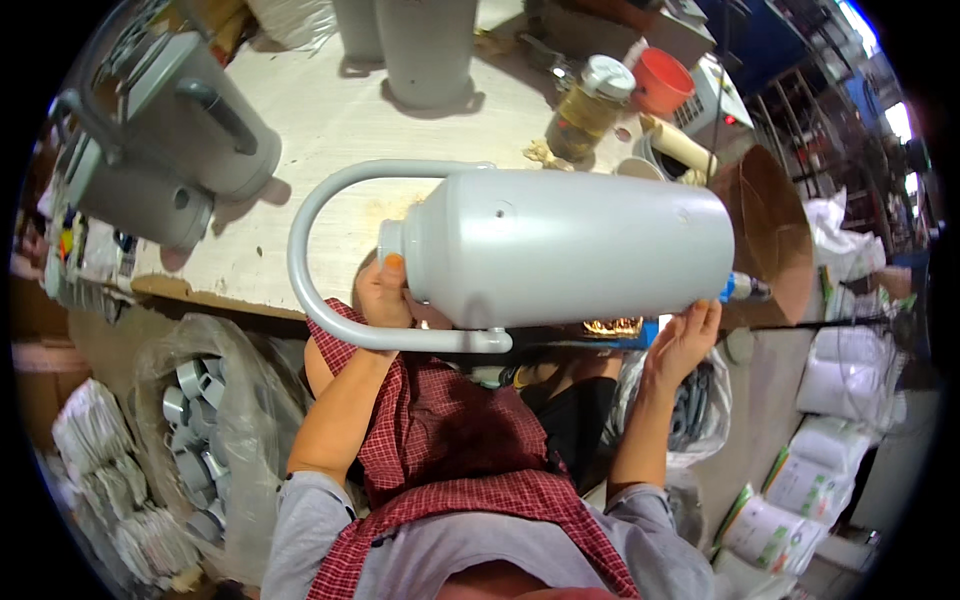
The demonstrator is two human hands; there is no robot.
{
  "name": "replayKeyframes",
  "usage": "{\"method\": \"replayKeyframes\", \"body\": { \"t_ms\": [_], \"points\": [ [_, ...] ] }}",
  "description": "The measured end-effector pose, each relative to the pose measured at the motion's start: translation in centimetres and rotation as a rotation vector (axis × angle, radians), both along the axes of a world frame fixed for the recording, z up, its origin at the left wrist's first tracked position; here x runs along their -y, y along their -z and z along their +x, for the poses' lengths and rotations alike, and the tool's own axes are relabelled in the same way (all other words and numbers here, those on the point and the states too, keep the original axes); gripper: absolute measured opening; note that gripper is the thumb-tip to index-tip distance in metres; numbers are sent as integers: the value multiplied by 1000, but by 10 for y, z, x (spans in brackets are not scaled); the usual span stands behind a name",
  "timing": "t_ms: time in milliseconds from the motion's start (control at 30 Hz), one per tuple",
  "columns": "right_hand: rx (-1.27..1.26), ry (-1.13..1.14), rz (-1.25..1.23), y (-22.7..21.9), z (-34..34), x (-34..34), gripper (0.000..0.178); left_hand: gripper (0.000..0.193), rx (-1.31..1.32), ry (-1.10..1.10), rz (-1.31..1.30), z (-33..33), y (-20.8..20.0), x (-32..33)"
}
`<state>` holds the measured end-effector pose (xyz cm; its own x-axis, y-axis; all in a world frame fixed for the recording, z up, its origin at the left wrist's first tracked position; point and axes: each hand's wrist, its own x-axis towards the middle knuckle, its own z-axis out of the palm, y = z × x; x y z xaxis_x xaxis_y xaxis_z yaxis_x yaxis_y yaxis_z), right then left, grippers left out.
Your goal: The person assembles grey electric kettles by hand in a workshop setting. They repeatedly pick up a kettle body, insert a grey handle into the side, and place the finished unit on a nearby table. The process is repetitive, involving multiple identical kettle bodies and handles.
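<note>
A large light-grey thermos jug body (590, 250) lies on its side in the air across my lap and the bench edge. Its narrow neck points left and its wide base right. The curved grey carrying handle (300, 240) arches around the neck end. My left hand (385, 295) grips the neck inside that arch, thumb up against the rim. My right hand (685, 345) holds the lower edge of the base with its fingertips; part of the fingers is hidden by the jug. A blue-ended tool (738, 288) shows just beyond the base; its kind is unclear.
Several grey jug bodies (425, 50) stand on the pale bench (310, 110), including two at left (210, 130). Behind are a lidded jar (590, 110) and a red cup (662, 80). Bags of grey parts (200, 430) flank my legs; white sacks (815, 460) lie at right.
</note>
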<state>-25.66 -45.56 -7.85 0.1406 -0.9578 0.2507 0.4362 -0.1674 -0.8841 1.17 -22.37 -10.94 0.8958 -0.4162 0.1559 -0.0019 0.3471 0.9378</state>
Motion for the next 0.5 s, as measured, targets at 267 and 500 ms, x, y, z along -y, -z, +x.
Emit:
{"method": "replayKeyframes", "body": {
  "t_ms": [267,500],
  "points": [
    [-349,75,109,18,-11,-22,24,38,-119,-99,47,38,-2,-14],
    [-1168,548,27,183,-245,39,26,44,50,-4,226,41,-16,-16]
  ]
}}
